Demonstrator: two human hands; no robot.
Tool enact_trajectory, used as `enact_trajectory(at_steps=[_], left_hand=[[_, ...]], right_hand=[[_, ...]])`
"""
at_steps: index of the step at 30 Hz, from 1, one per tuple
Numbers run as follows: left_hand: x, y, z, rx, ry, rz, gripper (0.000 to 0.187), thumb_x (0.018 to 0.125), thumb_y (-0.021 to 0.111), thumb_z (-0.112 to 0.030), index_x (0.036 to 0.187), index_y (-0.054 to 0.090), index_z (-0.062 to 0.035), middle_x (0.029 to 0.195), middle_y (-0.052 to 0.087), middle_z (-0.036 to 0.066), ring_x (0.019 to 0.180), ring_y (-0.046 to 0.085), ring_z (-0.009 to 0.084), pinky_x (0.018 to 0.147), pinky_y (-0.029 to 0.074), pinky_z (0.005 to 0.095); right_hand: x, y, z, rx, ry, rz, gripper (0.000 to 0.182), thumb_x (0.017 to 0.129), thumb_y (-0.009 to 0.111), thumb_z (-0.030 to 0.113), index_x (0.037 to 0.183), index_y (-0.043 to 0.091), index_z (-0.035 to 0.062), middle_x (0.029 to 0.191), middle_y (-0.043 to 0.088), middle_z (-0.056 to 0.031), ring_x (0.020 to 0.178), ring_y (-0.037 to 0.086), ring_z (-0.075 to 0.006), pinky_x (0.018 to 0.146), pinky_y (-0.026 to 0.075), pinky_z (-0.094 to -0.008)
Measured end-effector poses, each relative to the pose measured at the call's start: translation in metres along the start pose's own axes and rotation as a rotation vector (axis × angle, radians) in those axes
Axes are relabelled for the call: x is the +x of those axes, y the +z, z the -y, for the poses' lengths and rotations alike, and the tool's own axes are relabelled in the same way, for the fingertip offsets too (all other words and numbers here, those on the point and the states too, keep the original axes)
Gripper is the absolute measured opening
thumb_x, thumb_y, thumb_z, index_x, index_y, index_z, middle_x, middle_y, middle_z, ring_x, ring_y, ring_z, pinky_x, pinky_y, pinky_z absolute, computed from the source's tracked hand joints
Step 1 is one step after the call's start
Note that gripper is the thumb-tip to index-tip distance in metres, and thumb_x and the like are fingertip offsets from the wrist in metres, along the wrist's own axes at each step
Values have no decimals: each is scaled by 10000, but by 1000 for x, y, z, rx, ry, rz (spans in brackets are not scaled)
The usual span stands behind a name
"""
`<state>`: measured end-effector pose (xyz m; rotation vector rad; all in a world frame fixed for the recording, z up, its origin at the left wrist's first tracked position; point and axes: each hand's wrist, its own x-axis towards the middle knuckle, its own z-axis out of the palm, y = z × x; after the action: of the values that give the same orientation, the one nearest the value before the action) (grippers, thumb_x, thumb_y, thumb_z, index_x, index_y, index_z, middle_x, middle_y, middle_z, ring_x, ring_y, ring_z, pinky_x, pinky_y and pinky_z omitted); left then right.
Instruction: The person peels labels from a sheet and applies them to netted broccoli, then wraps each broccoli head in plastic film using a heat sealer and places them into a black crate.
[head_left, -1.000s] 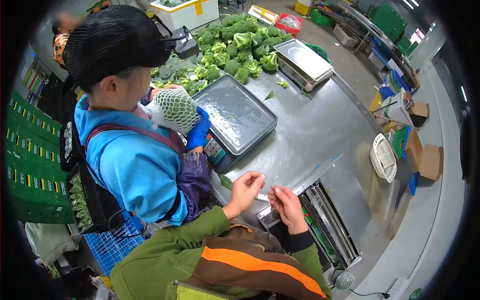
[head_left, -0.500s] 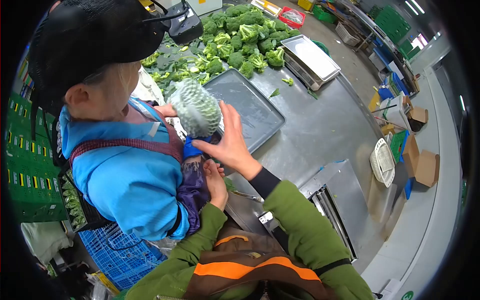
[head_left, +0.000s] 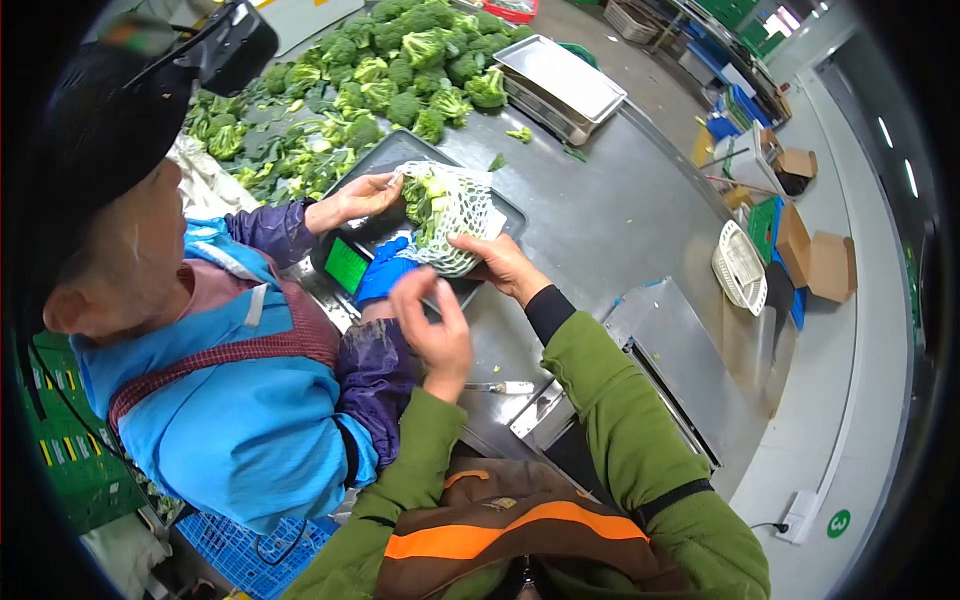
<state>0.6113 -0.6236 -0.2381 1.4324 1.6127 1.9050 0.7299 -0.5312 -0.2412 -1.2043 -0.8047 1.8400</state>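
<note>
A white foam mesh net with broccoli inside sits over the dark tray. My right hand grips its near right side, thumb on the mesh. Slightly blurred, my left hand is held lower left of the net, fingers loosely bent and thumb apart, with nothing visible in it. A co-worker's bare hand pinches the net's upper left edge. The co-worker's blue-gloved hand is at its lower left, beside my left fingers.
A broccoli pile covers the table's far side, beside a scale. A knife-like tool lies near my left wrist. A metal-topped machine stands right. The co-worker stands close on my left.
The netted broccoli has come down over the tray, and my right hand has closed on it. My left hand has risen from the co-worker's sleeve. The view has shifted.
</note>
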Motion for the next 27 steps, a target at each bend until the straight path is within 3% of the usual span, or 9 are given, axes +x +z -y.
enact_trajectory(at_steps=[2, 6, 8, 9, 12, 16, 20, 23, 27], left_hand=[[40, 20, -1, -1, -4, -146, 257, 861, 571, 27, 1116, 603, 19, 1054, 593, 184, 988, 587, 325, 851, 470, 400], [107, 53, 49, 174, 56, 19, 349, 869, 509, 8, 1206, 597, 27, 1184, 589, 208, 1064, 579, 372, 926, 465, 408], [126, 73, 95, 92, -202, 329, 417, 852, 503, -14, 1258, 601, -9, 1241, 582, 201, 1123, 554, 382, 982, 443, 409], [132, 78, 97, 422, -131, 441, 454, 839, 525, -76, 1285, 602, -55, 1267, 584, 180, 1181, 521, 372, 1023, 408, 430], [135, 81, 90, 714, -35, 725, 478, 824, 542, -154, 1297, 605, -118, 1336, 561, 128, 1237, 471, 376, 1041, 382, 454], [151, 69, 73, 695, -137, 864, 412, 810, 580, -193, 1210, 630, -107, 1283, 575, 114, 1216, 481, 355, 1026, 384, 452], [143, 66, 96, 308, 92, 747, 322, 775, 714, -170, 1054, 619, -40, 1042, 602, 98, 1029, 570, 251, 918, 454, 360], [126, 77, 75, -89, -9, 811, 291, 773, 768, -107, 1005, 616, -20, 967, 567, 19, 862, 551, 104, 782, 467, 262], [78, 108, -30, -501, -248, 1079, 299, 750, 784, 26, 950, 579, -62, 933, 592, -10, 831, 547, 69, 756, 480, 252]], right_hand=[[-7, -7, 8, 7, 71, -14, 438, 842, 761, 184, 1234, 608, 62, 1122, 694, -56, 948, 698, -186, 823, 589, -380], [-5, -22, 7, 53, 78, 31, 436, 859, 741, 184, 1250, 593, 59, 1120, 697, -72, 950, 701, -193, 807, 599, -415], [-8, -22, 11, 12, 101, 26, 443, 862, 735, 181, 1260, 583, 61, 1127, 695, -75, 955, 700, -203, 800, 601, -419], [-8, -22, 11, 17, 83, 13, 439, 853, 739, 177, 1251, 591, 62, 1110, 700, -73, 946, 702, -199, 778, 608, -418], [-9, -23, 10, 53, 46, -27, 424, 854, 721, 148, 1247, 592, 57, 1094, 703, -81, 939, 704, -211, 747, 616, -437], [-15, -30, 7, 138, 64, 3, 396, 865, 684, 121, 1246, 595, 63, 1130, 688, -99, 936, 703, -250, 751, 609, -480], [-23, -40, -8, 237, 35, 62, 428, 877, 681, 135, 1280, 575, 37, 1173, 674, -115, 1025, 679, -256, 839, 579, -510], [-73, -63, -4, 308, -22, 35, 396, 855, 697, 187, 1220, 612, 59, 1065, 709, -82, 901, 709, -225, 758, 599, -460], [-183, -134, 4, 260, -216, -83, 396, 851, 704, 196, 1215, 617, 68, 1047, 713, -64, 871, 713, -175, 747, 603, -388]])
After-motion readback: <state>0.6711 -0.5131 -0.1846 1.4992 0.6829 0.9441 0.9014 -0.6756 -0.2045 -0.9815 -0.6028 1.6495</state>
